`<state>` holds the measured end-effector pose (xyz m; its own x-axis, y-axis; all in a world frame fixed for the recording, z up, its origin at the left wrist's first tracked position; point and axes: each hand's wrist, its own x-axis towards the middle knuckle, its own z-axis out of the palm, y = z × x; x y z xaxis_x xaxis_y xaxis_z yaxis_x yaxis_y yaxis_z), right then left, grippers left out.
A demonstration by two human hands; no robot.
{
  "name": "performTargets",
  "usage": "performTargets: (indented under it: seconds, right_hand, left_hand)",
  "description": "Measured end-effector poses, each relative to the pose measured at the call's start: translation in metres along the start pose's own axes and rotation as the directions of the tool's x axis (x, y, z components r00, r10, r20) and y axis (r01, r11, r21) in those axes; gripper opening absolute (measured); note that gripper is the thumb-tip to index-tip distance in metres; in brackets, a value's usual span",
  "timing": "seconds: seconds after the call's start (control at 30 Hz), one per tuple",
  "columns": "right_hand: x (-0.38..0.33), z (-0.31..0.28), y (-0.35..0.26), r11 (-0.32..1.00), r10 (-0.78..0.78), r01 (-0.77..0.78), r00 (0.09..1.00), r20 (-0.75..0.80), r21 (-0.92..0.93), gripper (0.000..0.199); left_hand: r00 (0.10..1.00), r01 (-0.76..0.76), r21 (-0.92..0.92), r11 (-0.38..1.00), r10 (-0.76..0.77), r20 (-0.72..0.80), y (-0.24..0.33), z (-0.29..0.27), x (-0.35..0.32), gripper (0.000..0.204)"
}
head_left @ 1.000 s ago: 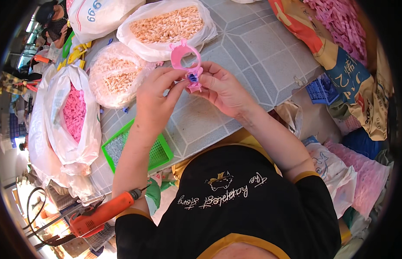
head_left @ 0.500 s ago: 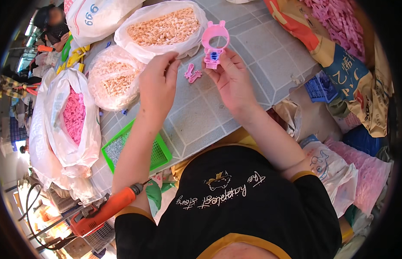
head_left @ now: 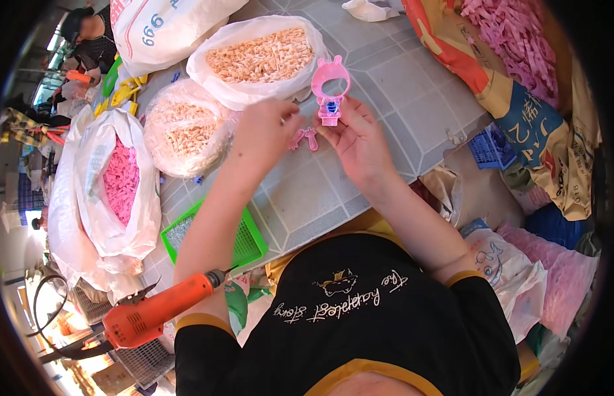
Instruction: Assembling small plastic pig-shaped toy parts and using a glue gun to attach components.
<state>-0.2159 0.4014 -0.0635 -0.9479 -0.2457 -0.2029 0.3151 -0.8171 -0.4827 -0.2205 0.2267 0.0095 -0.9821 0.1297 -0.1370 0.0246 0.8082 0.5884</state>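
My right hand (head_left: 360, 142) grips a pink plastic toy casing (head_left: 330, 117) shaped like a small animal, with a round open ring for a head and a blue part set in its body. Close by on its left, my left hand (head_left: 264, 129) has its fingers curled together; whatever is between them is too small to make out. Two small pink plastic pieces (head_left: 311, 139) lie on the table just beyond the left fingertips. Behind that hand stands an open white bag of cream-coloured small parts (head_left: 261, 56).
A clear bag of cream parts (head_left: 187, 132) and a white sack of pink parts (head_left: 121, 178) stand left. A green basket (head_left: 251, 244) with small metal bits sits under my left forearm. Lower left is an orange power screwdriver (head_left: 158, 310). Another person (head_left: 92, 39) is at far left.
My left hand has moved slightly right and down, nearer the casing and the small pink pieces. The casing stays in my right hand. The whole view has shifted a little.
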Motion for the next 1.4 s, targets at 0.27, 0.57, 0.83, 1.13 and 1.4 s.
performTargets:
  seconds: [0.27, 0.57, 0.83, 1.13, 1.4]
  right_hand:
    - [0.001, 0.006, 0.001, 0.999, 0.043, -0.043, 0.999, 0.011, -0.009, 0.023]
    - [0.002, 0.004, 0.0, 0.998, 0.066, -0.066, 0.998, -0.004, 0.01, 0.027]
    - [-0.007, 0.016, -0.003, 0.988, 0.156, -0.149, 0.968, 0.195, -0.048, 0.037]
    - [-0.005, 0.014, 0.001, 0.943, 0.32, -0.33, 0.873, 0.369, -0.038, 0.041]
    - [-0.009, 0.012, 0.004, 0.911, 0.401, -0.403, 0.82, 0.409, -0.087, 0.043]
  left_hand:
    - [0.82, -0.043, 0.574, 0.818, 0.357, -0.447, -0.076, -0.038, 0.071, 0.015]
    - [0.866, -0.215, 0.143, 0.966, 0.256, -0.43, -0.065, -0.042, 0.075, 0.018]
    - [0.957, -0.187, -0.463, 0.866, 0.053, -0.287, -0.008, -0.036, -0.005, 0.02]
    - [0.838, -0.409, -0.165, 0.897, 0.298, -0.457, 0.003, -0.027, -0.047, 0.014]
    - [0.759, -0.524, 0.064, 0.85, 0.499, -0.419, 0.001, -0.021, -0.042, 0.018]
